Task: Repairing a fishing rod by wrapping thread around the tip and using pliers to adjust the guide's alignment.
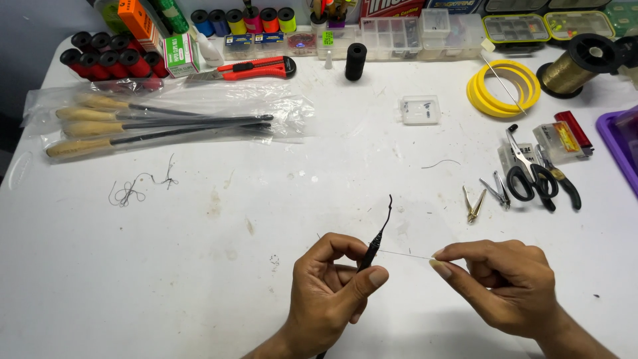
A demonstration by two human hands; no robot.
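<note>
left hand (332, 292) pinches thin black rod (372, 249) upright over white table (232, 279) | right hand (508, 282) pinches fine thread (405, 254) taut to the rod | beyond right: scissors (531, 176), nippers (473, 205) | far: yellow rings (503, 88), red utility knife (249, 68), bagged wooden-handled rods (159, 123)

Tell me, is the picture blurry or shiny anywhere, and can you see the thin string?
Head view: bright, even light, soft shadows under both hands; the left hand and its black rod look sharp; the thin line to the right hand is faint against the white table; plastic bags show glare; edges bend slightly.
</note>
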